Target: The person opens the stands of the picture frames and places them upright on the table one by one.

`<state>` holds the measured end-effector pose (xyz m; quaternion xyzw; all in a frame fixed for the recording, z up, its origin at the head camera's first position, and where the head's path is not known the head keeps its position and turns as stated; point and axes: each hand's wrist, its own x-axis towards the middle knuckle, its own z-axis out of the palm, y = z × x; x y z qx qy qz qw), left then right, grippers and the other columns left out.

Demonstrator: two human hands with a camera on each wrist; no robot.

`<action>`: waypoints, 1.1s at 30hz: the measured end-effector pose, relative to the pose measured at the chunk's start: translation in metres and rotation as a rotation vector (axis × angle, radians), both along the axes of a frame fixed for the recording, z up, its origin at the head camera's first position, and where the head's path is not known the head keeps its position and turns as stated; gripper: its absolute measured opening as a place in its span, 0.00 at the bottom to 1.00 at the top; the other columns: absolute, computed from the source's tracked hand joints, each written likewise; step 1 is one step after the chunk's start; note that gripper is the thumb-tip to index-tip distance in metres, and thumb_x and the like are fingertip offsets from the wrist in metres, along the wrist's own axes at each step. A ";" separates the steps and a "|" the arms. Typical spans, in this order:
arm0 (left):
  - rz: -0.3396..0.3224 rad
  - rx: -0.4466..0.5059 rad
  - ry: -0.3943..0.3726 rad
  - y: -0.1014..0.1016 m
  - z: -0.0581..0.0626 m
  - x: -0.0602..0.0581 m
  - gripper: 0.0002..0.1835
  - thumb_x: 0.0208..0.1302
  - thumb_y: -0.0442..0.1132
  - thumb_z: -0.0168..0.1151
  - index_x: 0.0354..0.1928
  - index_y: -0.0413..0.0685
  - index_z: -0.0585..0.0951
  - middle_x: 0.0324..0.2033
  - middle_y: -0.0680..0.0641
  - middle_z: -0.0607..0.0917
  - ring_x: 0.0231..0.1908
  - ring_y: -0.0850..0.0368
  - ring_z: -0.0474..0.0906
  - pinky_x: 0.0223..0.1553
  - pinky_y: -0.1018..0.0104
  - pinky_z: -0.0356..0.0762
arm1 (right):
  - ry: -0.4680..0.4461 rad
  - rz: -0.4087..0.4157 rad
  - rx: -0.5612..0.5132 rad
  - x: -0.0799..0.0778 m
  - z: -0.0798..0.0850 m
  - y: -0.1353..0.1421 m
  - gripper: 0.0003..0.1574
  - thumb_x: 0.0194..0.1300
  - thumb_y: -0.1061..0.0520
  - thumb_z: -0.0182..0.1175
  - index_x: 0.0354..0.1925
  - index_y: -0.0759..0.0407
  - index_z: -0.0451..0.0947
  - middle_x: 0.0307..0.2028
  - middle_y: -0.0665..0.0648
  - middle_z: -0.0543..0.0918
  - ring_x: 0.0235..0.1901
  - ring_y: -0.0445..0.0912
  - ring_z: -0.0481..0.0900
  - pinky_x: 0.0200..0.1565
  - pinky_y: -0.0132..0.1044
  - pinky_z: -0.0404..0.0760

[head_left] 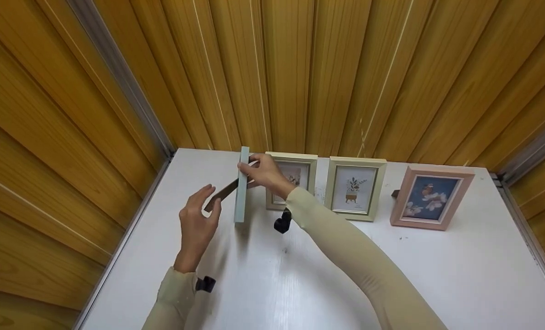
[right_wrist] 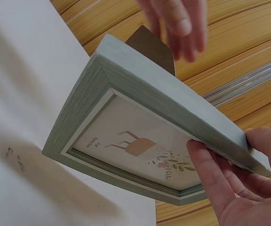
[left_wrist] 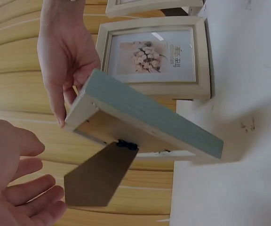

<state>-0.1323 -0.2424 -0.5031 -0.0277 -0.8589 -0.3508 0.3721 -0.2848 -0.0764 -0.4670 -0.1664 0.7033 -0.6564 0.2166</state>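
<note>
A light blue-green picture frame (head_left: 240,199) is held edge-on above the white table. My right hand (head_left: 268,174) grips it near its upper end, with thumb and fingers on either side of the border in the right wrist view. From its back, the brown stand leg (left_wrist: 100,176) sticks out at an angle. My left hand (head_left: 198,224) is beside that leg, its fingers spread and slightly bent. A gap shows between the left fingers (left_wrist: 36,195) and the leg in the left wrist view. The picture (right_wrist: 140,146) inside shows a potted plant.
Two cream frames stand upright to the right, one with a flower picture (left_wrist: 147,56), the other with a plant picture (head_left: 352,190). Farther right stands a pink frame (head_left: 432,197). Wood-patterned walls (head_left: 290,78) enclose the white table (head_left: 263,293).
</note>
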 end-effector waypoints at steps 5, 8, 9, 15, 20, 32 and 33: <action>-0.033 -0.055 0.055 0.021 0.007 0.000 0.17 0.61 0.27 0.72 0.52 0.33 0.85 0.52 0.38 0.86 0.52 0.45 0.84 0.48 0.56 0.85 | 0.014 -0.004 -0.004 0.000 0.000 0.001 0.20 0.73 0.55 0.64 0.56 0.66 0.79 0.40 0.63 0.84 0.44 0.63 0.87 0.41 0.47 0.88; -0.036 -0.055 0.004 0.031 0.007 -0.002 0.18 0.62 0.29 0.72 0.53 0.32 0.84 0.51 0.38 0.87 0.51 0.45 0.85 0.44 0.58 0.87 | 0.020 -0.007 -0.004 -0.001 0.000 0.001 0.20 0.73 0.55 0.64 0.56 0.67 0.79 0.39 0.63 0.84 0.44 0.63 0.87 0.41 0.48 0.88; -0.033 -0.050 -0.020 0.033 0.007 -0.003 0.19 0.61 0.30 0.73 0.54 0.31 0.84 0.51 0.37 0.87 0.50 0.44 0.86 0.42 0.58 0.87 | 0.020 -0.004 -0.004 -0.001 0.000 0.001 0.20 0.73 0.55 0.64 0.56 0.67 0.78 0.39 0.63 0.84 0.44 0.64 0.87 0.42 0.50 0.88; -0.032 -0.007 -0.167 0.042 -0.001 -0.008 0.25 0.58 0.33 0.77 0.57 0.31 0.82 0.48 0.33 0.87 0.41 0.43 0.88 0.36 0.55 0.88 | 0.018 -0.007 -0.010 -0.001 -0.001 -0.001 0.19 0.73 0.56 0.63 0.55 0.67 0.78 0.39 0.63 0.84 0.44 0.63 0.87 0.43 0.52 0.87; -0.012 0.005 -0.216 0.044 -0.008 -0.011 0.26 0.56 0.34 0.78 0.56 0.33 0.83 0.45 0.34 0.88 0.35 0.47 0.89 0.33 0.56 0.87 | 0.023 -0.007 0.000 0.000 -0.003 -0.001 0.19 0.73 0.56 0.63 0.55 0.68 0.78 0.39 0.64 0.84 0.41 0.61 0.88 0.40 0.48 0.88; 0.115 -0.061 -0.278 0.052 -0.008 -0.012 0.19 0.57 0.36 0.78 0.46 0.31 0.86 0.32 0.37 0.90 0.26 0.53 0.88 0.24 0.62 0.84 | 0.012 -0.011 0.019 0.004 -0.003 -0.004 0.19 0.72 0.56 0.64 0.54 0.68 0.77 0.38 0.63 0.84 0.39 0.57 0.88 0.45 0.55 0.86; 0.120 -0.062 -0.284 0.053 -0.008 -0.012 0.18 0.57 0.36 0.77 0.45 0.30 0.86 0.31 0.37 0.90 0.25 0.54 0.87 0.22 0.63 0.83 | 0.014 -0.011 0.019 0.004 -0.004 -0.004 0.19 0.72 0.56 0.64 0.54 0.68 0.77 0.37 0.63 0.84 0.38 0.56 0.89 0.44 0.54 0.87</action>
